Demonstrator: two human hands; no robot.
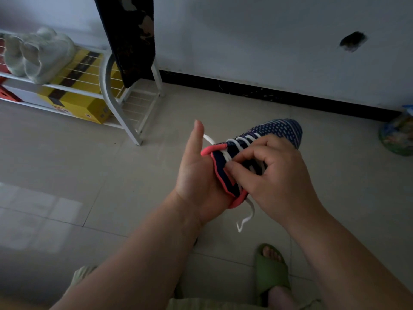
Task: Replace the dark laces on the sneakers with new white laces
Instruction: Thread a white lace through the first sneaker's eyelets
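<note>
The sneaker, dark blue knit with a pink collar, is being held in the air above the pale tiled floor, toe pointing toward the grey wall. The left hand is cupping its heel, thumb sticking up. The right hand is pinching the white lace at the eyelets, one end dangling below. A white wire shoe rack holding a yellow box is standing at the left, and a green slipper is resting on the floor.
</note>
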